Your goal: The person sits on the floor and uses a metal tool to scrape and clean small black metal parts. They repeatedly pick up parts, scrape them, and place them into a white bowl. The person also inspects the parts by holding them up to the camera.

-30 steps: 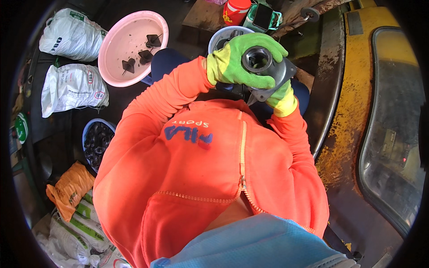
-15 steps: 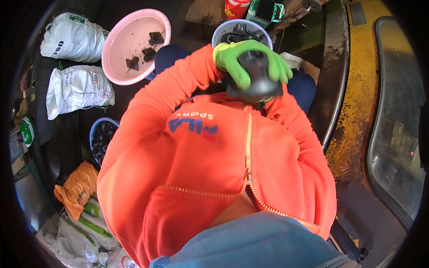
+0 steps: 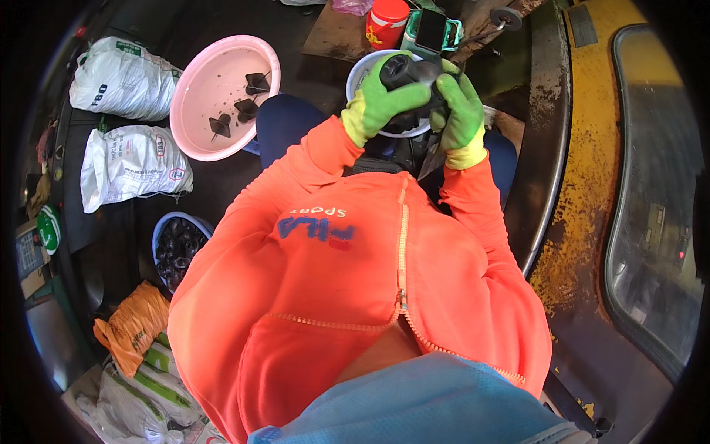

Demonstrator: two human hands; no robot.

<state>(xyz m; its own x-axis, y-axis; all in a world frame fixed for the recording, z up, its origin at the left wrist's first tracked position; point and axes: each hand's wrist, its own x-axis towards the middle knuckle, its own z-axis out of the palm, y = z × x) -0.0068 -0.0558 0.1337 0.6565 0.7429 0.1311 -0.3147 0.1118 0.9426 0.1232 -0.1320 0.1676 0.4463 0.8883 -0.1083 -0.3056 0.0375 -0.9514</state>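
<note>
Both my hands wear green gloves with yellow cuffs. Between them is a black flared piece [image 3: 403,71] with a round neck, tilted above a light-blue basin [image 3: 353,80]. My left hand [image 3: 386,102] curls round its left side, thumb stretched along it. My right hand [image 3: 460,117] grips its right end, fingers bent and partly hidden. More black pieces lie in the basin below, largely covered by my hands. A pink basin [image 3: 185,118] to the left holds several dark pieces [image 3: 246,110] with pointed corners.
Two white sacks [image 3: 126,78] lie at the far left. A blue tub [image 3: 157,233] of black pieces stands below them, near an orange bag [image 3: 133,325]. A red container [image 3: 387,22] and a green basket [image 3: 450,33] stand at the back. Rusty yellow machinery [image 3: 573,251] borders the right.
My hands have carried the black piece forward from my chest to above the light-blue basin and tipped it over. My right hand, mostly hidden before, now shows.
</note>
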